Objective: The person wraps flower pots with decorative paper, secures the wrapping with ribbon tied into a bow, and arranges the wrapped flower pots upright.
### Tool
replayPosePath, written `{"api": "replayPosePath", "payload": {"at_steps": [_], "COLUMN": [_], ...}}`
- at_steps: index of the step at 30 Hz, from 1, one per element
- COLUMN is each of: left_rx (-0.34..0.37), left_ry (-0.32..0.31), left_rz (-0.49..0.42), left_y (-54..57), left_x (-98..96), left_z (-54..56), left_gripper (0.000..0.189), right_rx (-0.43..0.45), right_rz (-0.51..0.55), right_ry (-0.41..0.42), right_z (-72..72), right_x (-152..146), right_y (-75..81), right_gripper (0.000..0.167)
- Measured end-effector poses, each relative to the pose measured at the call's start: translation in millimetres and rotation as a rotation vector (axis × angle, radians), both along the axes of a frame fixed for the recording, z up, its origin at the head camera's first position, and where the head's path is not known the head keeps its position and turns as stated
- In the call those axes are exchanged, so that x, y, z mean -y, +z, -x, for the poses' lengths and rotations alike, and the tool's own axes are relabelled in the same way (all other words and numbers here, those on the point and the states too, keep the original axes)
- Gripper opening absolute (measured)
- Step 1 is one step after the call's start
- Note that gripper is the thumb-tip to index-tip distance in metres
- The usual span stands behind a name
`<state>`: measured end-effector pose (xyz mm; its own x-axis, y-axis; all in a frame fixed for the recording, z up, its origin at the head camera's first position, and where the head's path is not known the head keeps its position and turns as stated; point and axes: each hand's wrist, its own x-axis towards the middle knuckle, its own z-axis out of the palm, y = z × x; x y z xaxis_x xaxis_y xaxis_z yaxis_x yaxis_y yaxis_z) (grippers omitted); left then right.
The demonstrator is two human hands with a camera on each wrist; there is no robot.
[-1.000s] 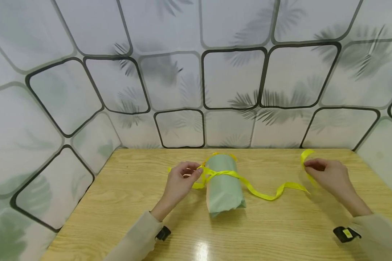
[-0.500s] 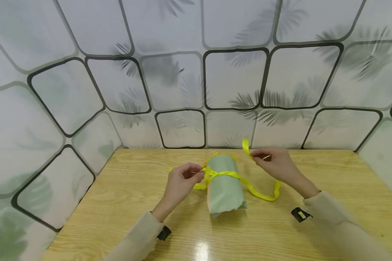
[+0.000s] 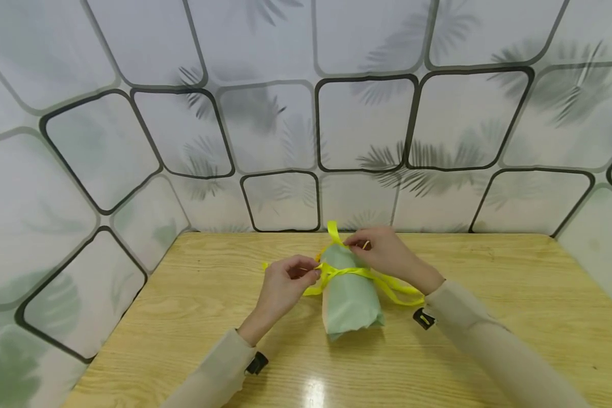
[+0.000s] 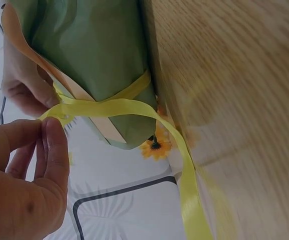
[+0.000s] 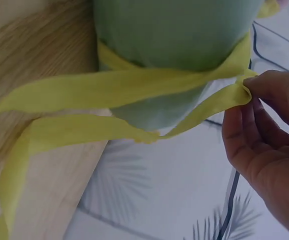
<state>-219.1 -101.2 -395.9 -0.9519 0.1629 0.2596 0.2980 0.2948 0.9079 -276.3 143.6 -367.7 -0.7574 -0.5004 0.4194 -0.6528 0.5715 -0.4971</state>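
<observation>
A bundle wrapped in pale green paper [image 3: 354, 309] lies on the table, with orange flowers [image 4: 156, 146] showing at its far end in the left wrist view. Yellow ribbon [image 5: 134, 87] loops around its middle and crosses near its left edge. Beside that crossing, my left hand [image 3: 283, 289] pinches the ribbon between thumb and finger. My right hand [image 3: 387, 254], over the far part of the bundle, pinches the ribbon's other length near its end, and a short tip stands up above the fingers. The rest of that length droops in a loop to the right of the bundle.
The wooden table [image 3: 209, 323] ends against a patterned wall [image 3: 280, 141] at the back. Small black devices sit at the left cuff [image 3: 256, 363] and the right cuff [image 3: 424, 318].
My right hand has travelled left from the table's right side to above the bundle, bringing the ribbon end with it. The trailing ribbon has folded back into a loop. My left hand stays put.
</observation>
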Motion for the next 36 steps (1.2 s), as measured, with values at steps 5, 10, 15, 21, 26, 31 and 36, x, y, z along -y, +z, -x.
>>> {"api": "replayPosePath", "payload": {"at_steps": [5,10,15,21,26,31,36], "left_rx": [-0.016,-0.025,-0.036,-0.044,-0.056,-0.06,-0.158], "left_ry": [-0.007,-0.021,-0.016,-0.015,-0.011,-0.004,-0.069], "left_rz": [0.0,0.005,0.024,0.039,0.084,0.174,0.329], "left_y": [-0.2,-0.5,-1.3,-3.4,-3.1,-3.8,-6.8], "left_x": [-0.6,-0.4,0.0,0.5,1.2,9.2,17.1], "left_z": [0.7,1.1,1.9,3.1,5.2,13.6,29.3], "left_gripper": [0.011,0.01,0.009,0.009,0.011,0.023,0.036], "right_rx": [-0.033,-0.036,-0.018,0.021,-0.008,0.026,0.047], "right_rz": [-0.048,-0.122,-0.142,-0.11,-0.082,-0.066,-0.06], "right_ry": [0.111,0.199,0.218,0.234,0.243,0.225,0.216], "right_z": [1.3,-0.9,-4.8,-5.6,-2.7,-3.1,-2.6], "right_x": [20,29,30,31,31,29,29], "right_y": [2.1,0.2,-0.9,-2.3,-5.5,-5.0,-5.8], "right_gripper": [0.012,0.013,0.015,0.012,0.006,0.007,0.007]}}
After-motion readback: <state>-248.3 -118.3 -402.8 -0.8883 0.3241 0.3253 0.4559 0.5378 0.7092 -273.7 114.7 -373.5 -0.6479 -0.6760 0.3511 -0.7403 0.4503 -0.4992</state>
